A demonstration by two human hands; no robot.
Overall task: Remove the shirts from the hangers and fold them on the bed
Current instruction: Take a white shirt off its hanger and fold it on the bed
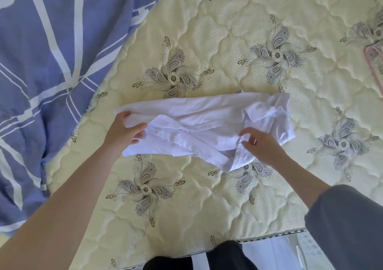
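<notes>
I see the white shirt lying partly folded into a long band across the bed, its length running left to right, with the crumpled collar part bunched at its right end and a stitched hem or placket running slantwise along its near edge. My view shows the left hand at the shirt's left end, thumb on top and fingers curled round the fabric edge, so it grips the cloth there. The right hand is at the shirt's near right side, fingertips pinching a fold of the white fabric and lifting it slightly off the rest. The shirt rests on the bare quilted mattress, cream with grey floral swirls. Left of the shirt, well apart from it, a blue blanket with white stripes lies heaped over that side of the bed. Far to the right of the shirt, at the picture's edge, I can make out part of a pink hanger lying on the mattress. Nearer than the shirt, a grey sleeve covers the right upper arm; the left arm is bare.
</notes>
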